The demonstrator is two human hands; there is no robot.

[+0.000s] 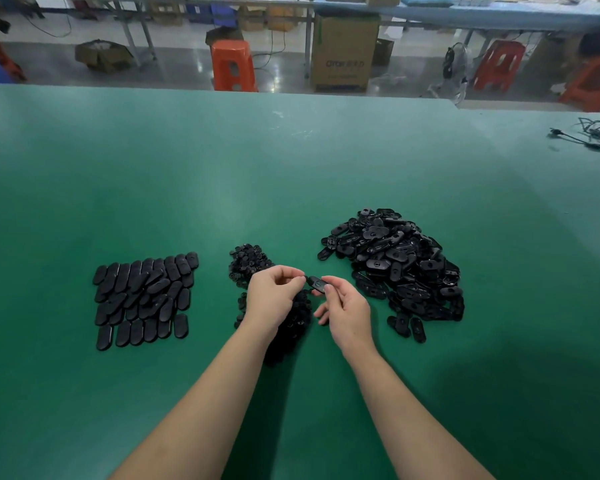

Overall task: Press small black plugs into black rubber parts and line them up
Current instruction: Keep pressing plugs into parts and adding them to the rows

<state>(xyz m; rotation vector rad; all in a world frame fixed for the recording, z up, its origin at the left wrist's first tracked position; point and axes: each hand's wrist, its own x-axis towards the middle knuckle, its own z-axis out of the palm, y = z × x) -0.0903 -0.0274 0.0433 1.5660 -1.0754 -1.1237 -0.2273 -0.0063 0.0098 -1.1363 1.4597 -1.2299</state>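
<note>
One oval black rubber part point(317, 284) is held above the green table between both hands. My right hand point(343, 311) pinches its near end with thumb and forefinger. My left hand point(274, 294) has its fingers curled, fingertips at the part's left end; whether a plug is in them is hidden. A heap of small black plugs point(248, 263) lies under and behind my left hand. A big loose pile of rubber parts point(395, 265) sits to the right. Rows of lined-up parts point(142, 299) lie on the left.
The green table point(291, 161) stretches far ahead to its back edge. Black cables point(593, 133) lie at the far right. Beyond the table stand orange stools point(232, 65) and a cardboard box point(343, 53) on the floor.
</note>
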